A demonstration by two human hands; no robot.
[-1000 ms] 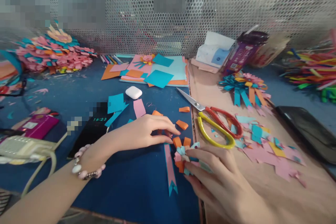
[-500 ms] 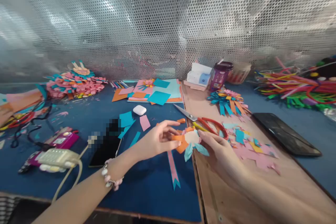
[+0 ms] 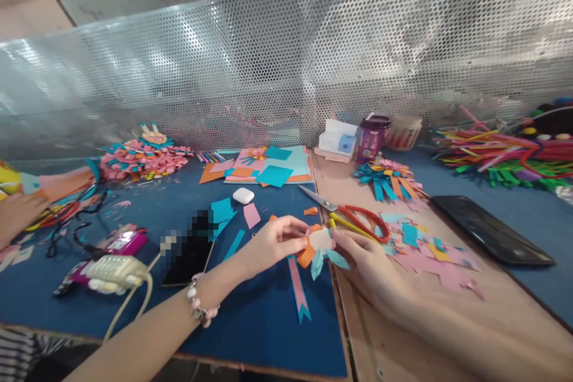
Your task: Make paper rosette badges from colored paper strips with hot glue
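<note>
Between both hands is a paper flower (image 3: 323, 240) with orange petals, a pale round centre and light-blue leaves. My left hand (image 3: 278, 246), wearing a bead bracelet (image 3: 200, 305), pinches its orange side. The fingers of my right hand (image 3: 367, 259) grip its right edge and partly hide it. Below the flower lies a pink and blue paper ribbon strip (image 3: 299, 289) with a notched end. Scissors (image 3: 363, 221) with red handles rest just beyond my right hand, a yellow pen-like stick (image 3: 351, 224) beside them. A small orange paper piece (image 3: 310, 210) is near the blades.
A phone (image 3: 190, 256), a power strip (image 3: 119, 271) with cords and a white earbud case (image 3: 243, 196) are on the left. Paper scraps (image 3: 441, 259) and a dark case (image 3: 490, 230) lie right. A purple cup (image 3: 373, 138) stands behind. Another person's hand (image 3: 20, 215) is at far left.
The view has tilted up slightly, so the scene sits lower and more of the wall shows. Another person's hand has come in at the far left. Both my hands still hold the paper flower.
</note>
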